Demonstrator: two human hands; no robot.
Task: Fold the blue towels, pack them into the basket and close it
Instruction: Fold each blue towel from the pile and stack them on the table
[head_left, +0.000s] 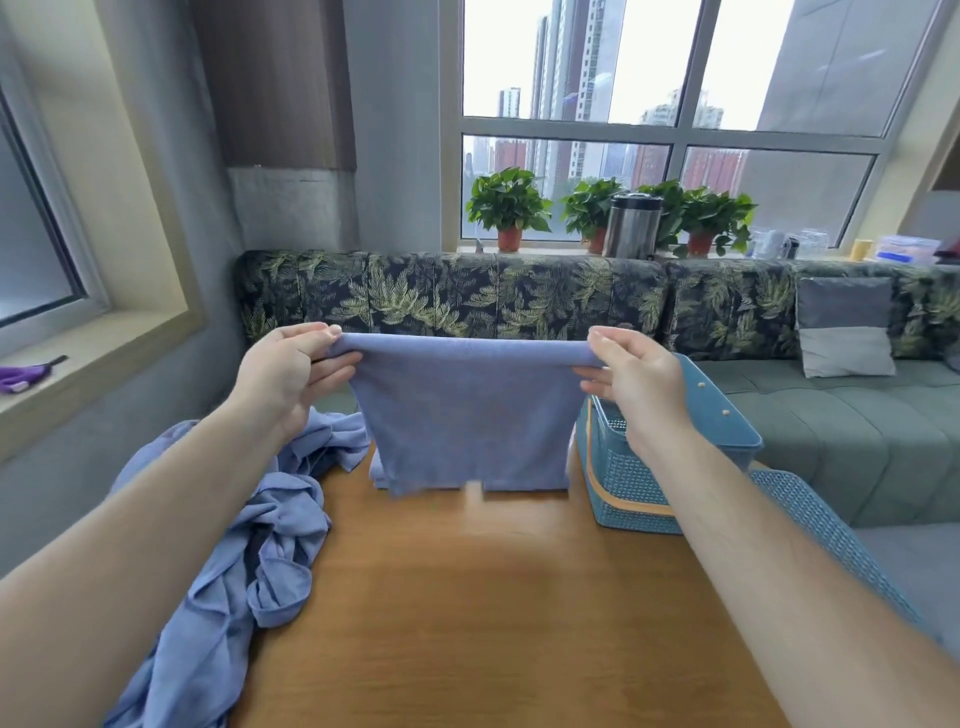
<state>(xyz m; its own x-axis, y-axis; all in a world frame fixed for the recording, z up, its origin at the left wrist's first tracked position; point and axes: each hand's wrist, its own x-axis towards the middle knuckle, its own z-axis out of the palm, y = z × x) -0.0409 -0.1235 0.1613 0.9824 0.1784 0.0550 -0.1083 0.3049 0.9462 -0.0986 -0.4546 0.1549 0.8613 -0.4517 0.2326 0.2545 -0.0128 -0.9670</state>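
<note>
We stand at a light brown wooden table, with a wide window and tower blocks beyond it. Above the table's far edge we hold a folded blue towel stretched flat between both hands. The left hand pinches the towel's upper left corner, thumb on top and curled fingers underneath. The right hand pinches the upper right corner the same way, its fingers tucked under the folded top edge. The cloth hangs straight down from that edge, and its layered lower end touches the table top.

On the table's left side a crumpled heap of blue towels spills over the edge, partly under the left forearm. At the table's far right corner sits a teal lattice plastic basket with orange trim. Its solid teal lid is raised behind the right wrist, and the right forearm crosses in front of it, hiding the opening. A second teal lattice panel shows past the table's right edge; we cannot tell what it is joined to.

Behind the table runs a sofa with a dark leaf-print back and a two-tone grey cushion. On the sill above it stand green potted plants and a steel flask. Left of the table, purple-handled scissors lie on a side ledge.
</note>
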